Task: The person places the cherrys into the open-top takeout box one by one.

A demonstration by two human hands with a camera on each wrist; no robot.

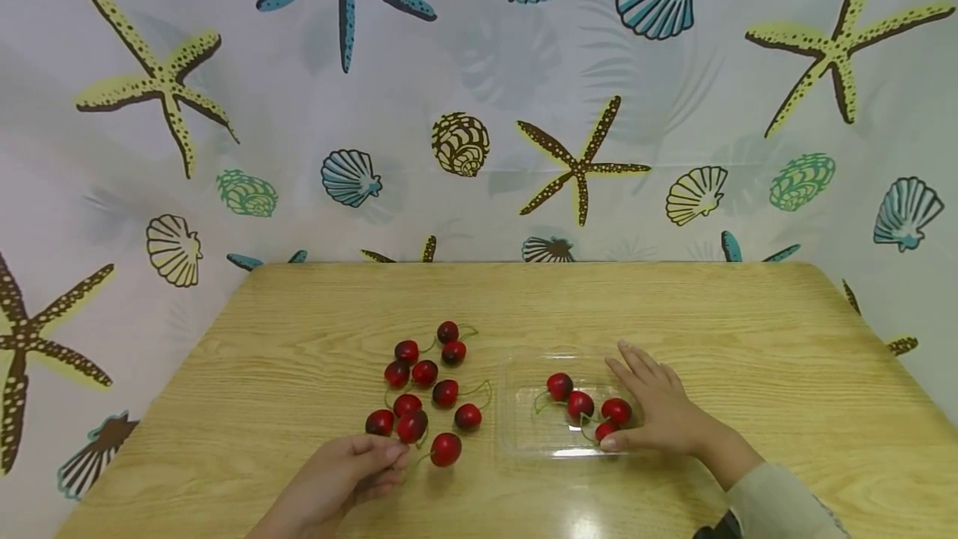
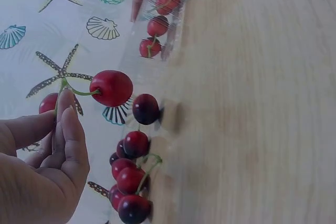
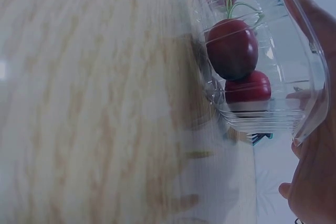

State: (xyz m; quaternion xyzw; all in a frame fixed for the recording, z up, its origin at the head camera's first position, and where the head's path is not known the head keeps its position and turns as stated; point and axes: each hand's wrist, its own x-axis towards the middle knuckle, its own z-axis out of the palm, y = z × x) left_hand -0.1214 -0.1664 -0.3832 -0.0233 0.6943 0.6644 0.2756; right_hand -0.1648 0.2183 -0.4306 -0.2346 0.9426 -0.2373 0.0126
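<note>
My left hand (image 1: 358, 472) pinches thin green stems between thumb and fingertips. In the left wrist view, a glossy red cherry (image 2: 111, 87) hangs out to one side of the fingers, and another cherry (image 2: 48, 103) is partly hidden behind them. A loose group of dark red cherries (image 1: 424, 373) lies just beyond this hand. A clear plastic container (image 1: 516, 442) stands to the right with several cherries (image 1: 580, 406) inside. My right hand (image 1: 662, 410) holds its right end, thumb at the near rim and fingers spread toward the far rim.
The wooden table (image 1: 299, 314) carries everything, its far edge meeting a patterned cloth (image 1: 419, 215) with starfish and shells. The container's near rim catches glare. A pale sleeve (image 1: 778, 501) covers the right forearm.
</note>
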